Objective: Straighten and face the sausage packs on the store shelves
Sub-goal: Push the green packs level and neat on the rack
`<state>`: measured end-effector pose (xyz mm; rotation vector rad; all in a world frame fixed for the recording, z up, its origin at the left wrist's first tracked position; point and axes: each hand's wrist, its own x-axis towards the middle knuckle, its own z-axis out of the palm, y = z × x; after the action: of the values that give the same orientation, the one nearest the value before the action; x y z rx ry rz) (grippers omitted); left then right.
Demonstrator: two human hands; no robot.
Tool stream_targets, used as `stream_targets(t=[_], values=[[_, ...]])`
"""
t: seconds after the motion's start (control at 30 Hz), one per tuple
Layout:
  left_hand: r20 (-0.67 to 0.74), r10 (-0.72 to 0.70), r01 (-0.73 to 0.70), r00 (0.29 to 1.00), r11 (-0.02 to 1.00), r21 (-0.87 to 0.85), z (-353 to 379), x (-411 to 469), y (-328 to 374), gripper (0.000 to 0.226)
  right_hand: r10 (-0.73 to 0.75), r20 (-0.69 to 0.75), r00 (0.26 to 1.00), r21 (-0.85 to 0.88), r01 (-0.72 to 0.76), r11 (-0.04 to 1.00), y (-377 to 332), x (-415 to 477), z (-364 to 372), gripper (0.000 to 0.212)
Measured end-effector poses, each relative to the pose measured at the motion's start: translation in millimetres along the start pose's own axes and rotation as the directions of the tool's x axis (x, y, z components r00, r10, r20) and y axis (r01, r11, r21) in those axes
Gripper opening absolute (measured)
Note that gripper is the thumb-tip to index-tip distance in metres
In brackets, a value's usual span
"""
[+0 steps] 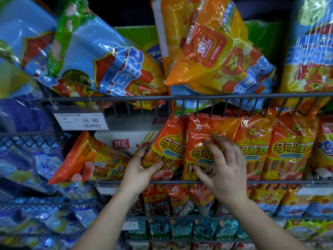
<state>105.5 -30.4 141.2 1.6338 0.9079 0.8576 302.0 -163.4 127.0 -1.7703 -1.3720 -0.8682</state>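
Leftmost behind the front rail (288,181), under the price tag (81,120), a fallen pack (93,159) of sausages lies tipped on its side with its label slanting, so it is not yet faced. Just behind it a white carton (126,141) sits in the gap where no packs stand. Next comes the left hand (142,166), fingers curled round the left edge and thumb laid across the lower front of a leaning pack (167,147). That pack's top tilts right against its neighbour, and a grip so low down looks meant to pivot it upright. Beside it the right hand (223,159) is on the front of the second pack (203,134), fingers bent, fingertips and thumb pinching the crinkled film. This probably steadies the pack, or draws it square to the front, while its neighbour is set straight. Above this hand, on the tier overhead, an upside-down pack (216,60) in orange lies askew among others, so that tier seems to need work too. Further right the upright packs (288,150) stand side by side, labels forward, their feet behind the rail that keeps them from sliding out. That row shows how the two held packs should end up.
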Motion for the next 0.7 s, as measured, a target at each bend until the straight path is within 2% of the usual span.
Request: stream_targets(t=[0.2,0.33,0.5,0.7], values=[[-0.011,-0.057,0.054,0.998,0.983,-0.176,-3,4,-1,0.057,0.039,0.026,0.999,-0.066,-0.037,0.997,-2,2,1,0.068],[0.026,-0.072,0.076,0.997,0.973,-0.217,-4,4,-1,0.053,0.062,0.04,0.997,-0.102,-0.058,0.993,-4,1,0,0.069],[0.078,-0.086,0.1,0.993,0.975,-0.198,-8,8,-1,0.056,0.097,0.048,0.994,-0.129,-0.09,0.988,-8,3,-1,0.067],[0.113,-0.088,0.098,0.99,0.991,-0.089,-10,11,-3,0.062,0.111,0.063,0.992,-0.13,-0.103,0.986,-9,3,0,0.068]])
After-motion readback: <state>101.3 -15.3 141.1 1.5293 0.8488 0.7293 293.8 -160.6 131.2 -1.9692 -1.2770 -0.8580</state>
